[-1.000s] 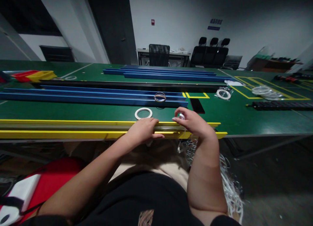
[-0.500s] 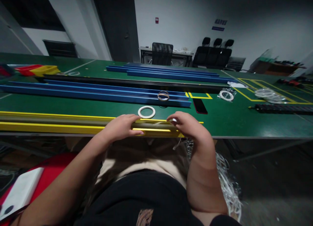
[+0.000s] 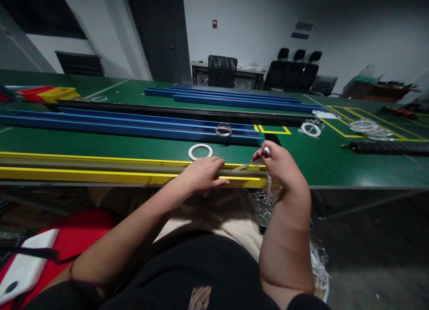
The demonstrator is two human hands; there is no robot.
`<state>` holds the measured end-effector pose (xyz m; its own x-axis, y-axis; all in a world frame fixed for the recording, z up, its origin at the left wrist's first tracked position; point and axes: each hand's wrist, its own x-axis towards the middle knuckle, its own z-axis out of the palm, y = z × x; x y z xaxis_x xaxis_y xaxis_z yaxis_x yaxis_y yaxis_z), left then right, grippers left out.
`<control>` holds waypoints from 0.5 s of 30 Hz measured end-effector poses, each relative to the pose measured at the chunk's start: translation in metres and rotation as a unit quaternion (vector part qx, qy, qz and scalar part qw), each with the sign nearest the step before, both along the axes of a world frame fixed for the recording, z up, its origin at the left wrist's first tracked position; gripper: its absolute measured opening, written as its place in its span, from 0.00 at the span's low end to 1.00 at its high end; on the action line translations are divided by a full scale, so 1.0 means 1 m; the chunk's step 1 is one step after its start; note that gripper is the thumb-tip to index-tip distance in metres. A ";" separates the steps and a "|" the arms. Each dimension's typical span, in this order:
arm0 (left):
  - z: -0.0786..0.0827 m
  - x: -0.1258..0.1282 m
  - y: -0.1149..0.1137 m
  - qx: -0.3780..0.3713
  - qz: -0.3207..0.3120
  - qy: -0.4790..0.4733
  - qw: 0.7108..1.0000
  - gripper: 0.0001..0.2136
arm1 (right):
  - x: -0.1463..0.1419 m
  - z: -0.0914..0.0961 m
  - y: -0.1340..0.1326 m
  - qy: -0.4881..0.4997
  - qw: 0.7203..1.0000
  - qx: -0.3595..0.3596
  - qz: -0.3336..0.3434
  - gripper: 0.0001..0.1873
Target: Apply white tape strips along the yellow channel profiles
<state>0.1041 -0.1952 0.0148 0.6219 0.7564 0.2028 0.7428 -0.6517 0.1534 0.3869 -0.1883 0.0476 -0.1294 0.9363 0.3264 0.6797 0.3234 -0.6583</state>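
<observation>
A long yellow channel (image 3: 157, 179) runs along the table's near edge, with a greyish inner surface. My left hand (image 3: 204, 172) lies across it toward its right part, thumb at the near rim and fingers stretched toward the far rim, spread apart. Up and to the right, above the channel's right end, my right hand (image 3: 273, 155) is closed on a thin white strip (image 3: 244, 166). The strip slants down into the channel, and a piece hangs below the hand. A small white piece shows at the fingers. A white tape ring (image 3: 200, 152) lies just behind the channel.
Blue channels (image 3: 134, 127) and a long black bar (image 3: 187, 110) lie farther back. A brown tape roll (image 3: 223, 129) rests on a blue channel. Bagged white rolls (image 3: 310, 129) are at right, a yellow bin (image 3: 58, 94) at left. Tangled white strips (image 3: 320, 265) lie below the table.
My left hand has slid right along the yellow channel. My right hand has moved right and up, pulling the strip higher, and it now partly covers the phone.
</observation>
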 end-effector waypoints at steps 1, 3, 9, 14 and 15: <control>0.000 0.014 0.001 0.004 -0.002 0.005 1.000 0.27 | 0.000 -0.001 -0.001 0.036 0.999 -0.026 0.012 0.04; -0.001 0.036 0.002 0.010 -0.008 0.007 1.000 0.27 | 0.000 -0.001 -0.003 0.068 0.996 -0.055 0.023 0.06; -0.007 0.051 0.012 0.012 -0.057 -0.035 0.998 0.29 | 0.006 0.008 -0.004 -0.067 0.997 0.025 -0.015 0.18; -0.016 0.023 0.013 0.005 -0.053 -0.078 0.995 0.28 | 0.022 0.018 -0.014 -0.094 0.994 0.032 -0.052 0.19; -0.017 0.015 0.013 0.000 -0.046 -0.082 0.996 0.28 | 0.025 0.020 -0.017 -0.082 0.994 0.038 -0.057 0.19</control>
